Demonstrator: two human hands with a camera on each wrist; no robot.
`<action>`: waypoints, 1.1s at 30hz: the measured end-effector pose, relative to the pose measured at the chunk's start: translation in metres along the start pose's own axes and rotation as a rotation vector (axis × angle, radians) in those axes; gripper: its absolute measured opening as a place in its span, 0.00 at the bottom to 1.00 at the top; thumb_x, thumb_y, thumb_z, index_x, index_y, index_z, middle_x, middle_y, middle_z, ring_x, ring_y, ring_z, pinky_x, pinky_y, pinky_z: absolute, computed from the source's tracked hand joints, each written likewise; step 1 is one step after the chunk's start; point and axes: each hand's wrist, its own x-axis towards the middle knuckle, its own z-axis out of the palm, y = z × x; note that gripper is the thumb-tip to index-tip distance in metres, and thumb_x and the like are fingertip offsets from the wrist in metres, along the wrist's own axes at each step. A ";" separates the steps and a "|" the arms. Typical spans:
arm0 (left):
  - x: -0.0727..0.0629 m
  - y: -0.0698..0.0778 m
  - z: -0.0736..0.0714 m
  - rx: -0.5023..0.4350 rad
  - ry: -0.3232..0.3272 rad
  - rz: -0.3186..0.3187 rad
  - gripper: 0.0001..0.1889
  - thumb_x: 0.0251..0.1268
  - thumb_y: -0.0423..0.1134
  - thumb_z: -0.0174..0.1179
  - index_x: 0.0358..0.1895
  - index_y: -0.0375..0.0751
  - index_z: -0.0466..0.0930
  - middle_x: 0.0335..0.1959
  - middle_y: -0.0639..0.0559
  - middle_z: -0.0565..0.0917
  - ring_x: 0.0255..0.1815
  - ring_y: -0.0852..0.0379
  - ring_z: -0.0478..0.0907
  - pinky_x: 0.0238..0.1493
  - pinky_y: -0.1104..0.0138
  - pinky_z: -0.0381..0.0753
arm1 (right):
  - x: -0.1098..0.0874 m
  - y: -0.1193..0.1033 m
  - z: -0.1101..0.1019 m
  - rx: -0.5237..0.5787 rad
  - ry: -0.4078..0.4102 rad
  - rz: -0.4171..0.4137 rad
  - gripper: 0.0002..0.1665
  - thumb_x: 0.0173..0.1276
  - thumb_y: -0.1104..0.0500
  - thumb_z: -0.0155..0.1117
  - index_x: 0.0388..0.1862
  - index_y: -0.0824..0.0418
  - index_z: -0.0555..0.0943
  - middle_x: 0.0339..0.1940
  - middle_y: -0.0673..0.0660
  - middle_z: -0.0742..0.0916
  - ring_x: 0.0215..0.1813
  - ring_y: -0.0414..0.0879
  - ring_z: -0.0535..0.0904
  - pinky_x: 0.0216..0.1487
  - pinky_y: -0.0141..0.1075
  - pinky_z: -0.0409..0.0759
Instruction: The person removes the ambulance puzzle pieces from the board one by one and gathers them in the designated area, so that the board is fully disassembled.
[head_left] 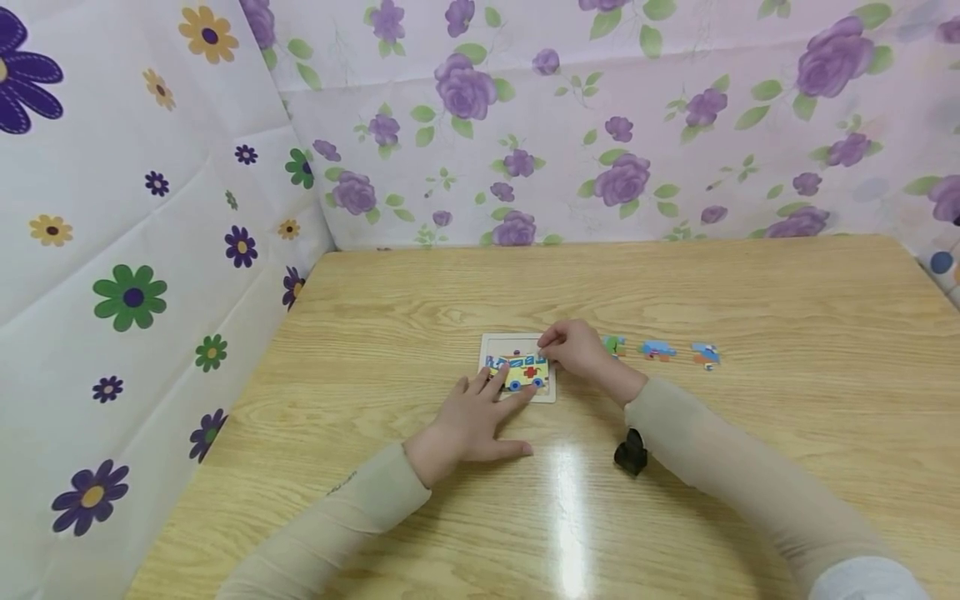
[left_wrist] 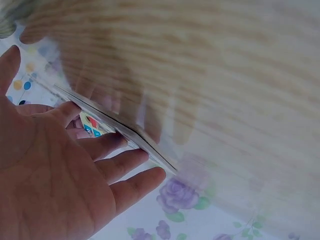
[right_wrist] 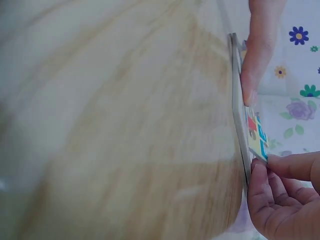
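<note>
A small white puzzle tray point(head_left: 517, 337) lies on the table with a yellow ambulance picture point(head_left: 519, 375) in its lower part; the upper part shows pale backing. My left hand point(head_left: 474, 419) is spread out, its fingertips resting on the tray's lower left and the picture. At the picture's upper right corner, my right hand point(head_left: 579, 348) pinches the edge of a puzzle piece point(right_wrist: 259, 142) between thumb and fingers. In the right wrist view that piece, yellow and blue, sits slightly tilted up from the tray. Its outline is partly hidden by the fingers.
Right of the tray lie loose puzzle pieces in a row: a green one point(head_left: 614, 345) partly behind the right hand, a blue one point(head_left: 657, 349) and a blue-orange one point(head_left: 706, 355). A black object point(head_left: 631, 454) sits under the right sleeve. Flowered cloth point(head_left: 570, 133) borders the wooden table point(head_left: 375, 333).
</note>
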 end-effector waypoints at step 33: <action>-0.001 -0.001 -0.003 -0.050 -0.043 -0.018 0.41 0.61 0.73 0.44 0.76 0.68 0.44 0.78 0.45 0.44 0.77 0.40 0.45 0.71 0.45 0.55 | -0.025 0.014 -0.033 0.055 0.011 -0.072 0.08 0.68 0.67 0.58 0.43 0.71 0.80 0.37 0.61 0.83 0.36 0.45 0.80 0.40 0.37 0.83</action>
